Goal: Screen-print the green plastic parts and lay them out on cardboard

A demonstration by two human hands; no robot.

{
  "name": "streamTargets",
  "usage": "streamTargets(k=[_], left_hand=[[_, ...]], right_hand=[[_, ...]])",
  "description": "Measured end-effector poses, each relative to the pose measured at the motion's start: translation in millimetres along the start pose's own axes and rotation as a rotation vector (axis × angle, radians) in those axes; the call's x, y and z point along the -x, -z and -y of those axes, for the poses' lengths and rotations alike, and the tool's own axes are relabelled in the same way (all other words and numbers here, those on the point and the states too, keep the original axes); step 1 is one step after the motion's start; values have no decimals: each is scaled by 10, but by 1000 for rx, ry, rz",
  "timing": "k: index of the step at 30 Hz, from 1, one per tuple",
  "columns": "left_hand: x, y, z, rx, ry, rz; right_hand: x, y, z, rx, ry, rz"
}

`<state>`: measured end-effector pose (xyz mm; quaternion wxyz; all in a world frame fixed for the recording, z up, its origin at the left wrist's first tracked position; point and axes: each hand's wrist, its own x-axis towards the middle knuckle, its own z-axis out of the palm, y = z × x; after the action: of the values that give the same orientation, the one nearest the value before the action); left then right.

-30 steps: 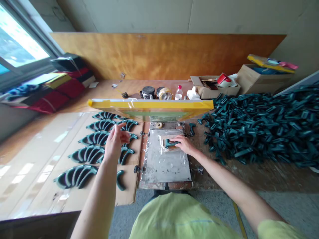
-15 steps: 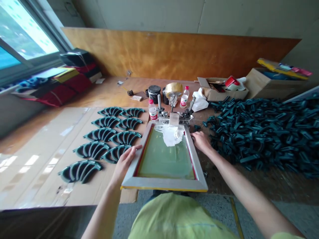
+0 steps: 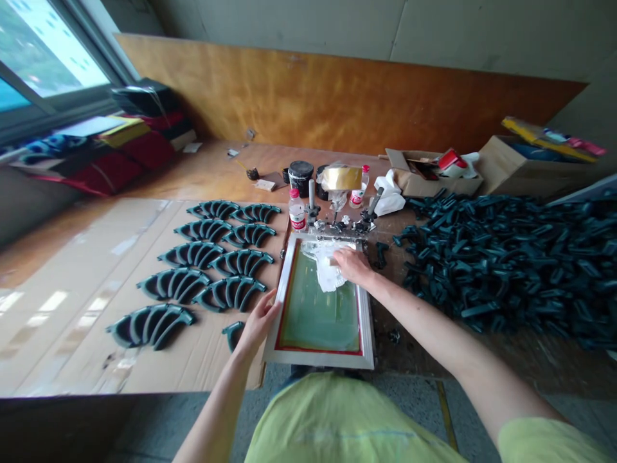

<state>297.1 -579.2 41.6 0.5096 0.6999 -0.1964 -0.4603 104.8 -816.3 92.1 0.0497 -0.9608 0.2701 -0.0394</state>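
Note:
A screen printing frame (image 3: 367, 328) with pale metal rails lies low in front of me, its green mesh (image 3: 318, 321) smeared with white ink (image 3: 329, 281) at the far end. My left hand (image 3: 263, 316) grips the left rail, thumb toward the top. Over the far right part of the mesh, my right hand (image 3: 351, 265) is closed on a small pale squeegee (image 3: 331, 261), mostly covered by the fingers. Behind the frame stands a metal clamp stand (image 3: 337, 228). A dark green plastic part (image 3: 233, 334) is half hidden by my left wrist.
Rows of curved dark green parts (image 3: 152, 326) lie on cardboard (image 3: 62, 347) at left. A large heap of similar parts (image 3: 501, 263) covers the right. Bottles (image 3: 297, 212), a black tub (image 3: 301, 178), a tape roll (image 3: 340, 177) and a carton (image 3: 438, 183) stand behind.
The frame's near end has come down and turned slightly. My right hand has left the right rail and closed on the squeegee over the mesh; my left hand stays on the left rail.

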Motion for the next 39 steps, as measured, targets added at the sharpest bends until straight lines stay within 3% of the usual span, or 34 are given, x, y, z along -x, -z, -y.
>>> streamTargets(k=[3,6,9,12,16,19,22,26,29,33,36,39], left_hand=[[-8,-2,32,20,4,-2],[-20,-1,65,5,-7,6],[-23,8,79,-18,-33,14],[-13,20,64,-11,-31,27],[7,26,41,-1,-15,42],[14,23,28,-1,-12,45],[42,26,-50,26,-8,66],[168,66,-375,70,20,97],[259,107,-745,101,24,95],[189,55,-1238,161,-196,67],[35,-84,-1601,271,-402,65],[-93,-202,-1913,276,-430,84]], right_hand=[[304,91,18,-30,173,64],[394,227,-39,-88,280,130],[305,224,-61,-132,227,62],[296,31,23,-116,146,-94],[524,-161,102,-149,221,-138],[527,-56,21,-208,234,-97],[210,126,-96,-267,114,-120],[-321,289,-214,-230,-73,-136],[-451,405,-366,-143,-168,-215],[-155,461,-701,-176,-357,-432],[232,250,-799,-269,-524,-323],[528,-102,-630,-324,-425,-149]])
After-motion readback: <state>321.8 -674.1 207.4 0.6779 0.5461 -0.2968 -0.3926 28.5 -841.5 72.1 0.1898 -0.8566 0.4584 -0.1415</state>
